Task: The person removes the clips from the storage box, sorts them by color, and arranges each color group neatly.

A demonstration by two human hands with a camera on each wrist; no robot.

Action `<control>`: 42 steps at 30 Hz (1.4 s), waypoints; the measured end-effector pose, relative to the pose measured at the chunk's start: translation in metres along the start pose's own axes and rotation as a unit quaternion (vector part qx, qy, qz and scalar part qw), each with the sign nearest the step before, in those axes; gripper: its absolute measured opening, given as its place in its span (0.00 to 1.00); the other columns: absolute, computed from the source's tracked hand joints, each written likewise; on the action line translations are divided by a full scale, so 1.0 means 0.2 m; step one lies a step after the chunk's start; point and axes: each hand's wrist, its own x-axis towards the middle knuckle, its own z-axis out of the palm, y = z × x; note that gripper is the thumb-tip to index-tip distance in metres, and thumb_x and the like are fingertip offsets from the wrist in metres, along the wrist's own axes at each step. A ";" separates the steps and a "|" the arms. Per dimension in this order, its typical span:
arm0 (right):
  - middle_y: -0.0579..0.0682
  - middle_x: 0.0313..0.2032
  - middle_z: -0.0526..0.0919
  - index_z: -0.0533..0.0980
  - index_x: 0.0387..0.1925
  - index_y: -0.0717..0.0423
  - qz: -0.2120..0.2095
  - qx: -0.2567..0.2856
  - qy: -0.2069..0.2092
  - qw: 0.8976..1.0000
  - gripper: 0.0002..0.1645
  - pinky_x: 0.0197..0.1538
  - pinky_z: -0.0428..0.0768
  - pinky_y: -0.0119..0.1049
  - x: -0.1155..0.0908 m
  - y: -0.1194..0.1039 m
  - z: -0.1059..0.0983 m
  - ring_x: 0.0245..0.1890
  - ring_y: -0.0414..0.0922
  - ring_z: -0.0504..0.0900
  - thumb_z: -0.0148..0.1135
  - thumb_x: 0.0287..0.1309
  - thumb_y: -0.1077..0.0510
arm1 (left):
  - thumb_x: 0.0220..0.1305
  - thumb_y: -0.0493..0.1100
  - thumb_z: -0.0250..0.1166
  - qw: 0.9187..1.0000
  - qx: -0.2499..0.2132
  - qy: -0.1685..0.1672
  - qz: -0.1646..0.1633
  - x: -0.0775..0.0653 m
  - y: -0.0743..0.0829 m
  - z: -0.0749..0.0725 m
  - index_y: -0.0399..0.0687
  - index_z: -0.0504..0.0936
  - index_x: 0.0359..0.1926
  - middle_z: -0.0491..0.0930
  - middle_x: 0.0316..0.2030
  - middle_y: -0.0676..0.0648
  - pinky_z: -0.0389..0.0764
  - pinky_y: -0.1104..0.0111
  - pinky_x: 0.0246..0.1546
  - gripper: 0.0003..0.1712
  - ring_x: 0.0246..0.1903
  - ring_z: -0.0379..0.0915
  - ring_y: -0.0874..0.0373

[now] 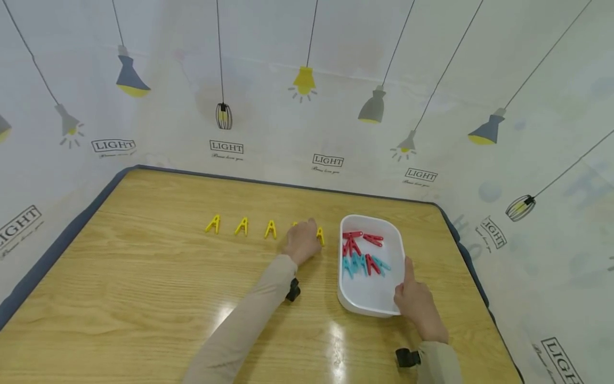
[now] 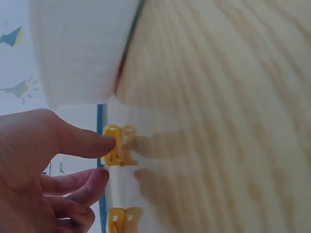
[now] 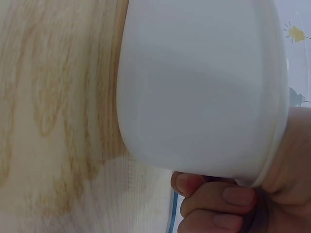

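Note:
Yellow clothespins lie in a row on the table, among them one at the left end, one in the middle and one at the right end; another is mostly hidden behind my left hand. In the left wrist view, the thumb overlaps a yellow clothespin, with the forefinger apart from it. Whether the thumb touches it, I cannot tell. My right hand grips the right side of a white plastic box. Inside are several red clothespins and light blue clothespins.
The wooden table has a dark blue edging at the back and sides. Behind it hangs a pale curtain printed with lamps. A small black device sits at the right wrist, another at the left.

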 end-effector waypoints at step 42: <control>0.58 0.20 0.78 0.43 0.73 0.69 -0.045 -0.023 0.051 0.997 0.43 0.25 0.75 0.44 0.00 0.05 0.02 0.18 0.48 0.74 0.52 0.62 0.67 | 0.60 0.39 0.67 0.989 -0.031 -0.054 0.138 0.18 0.77 -0.10 0.48 0.77 0.33 0.78 0.30 0.53 0.69 0.73 0.27 0.06 0.29 0.69 0.61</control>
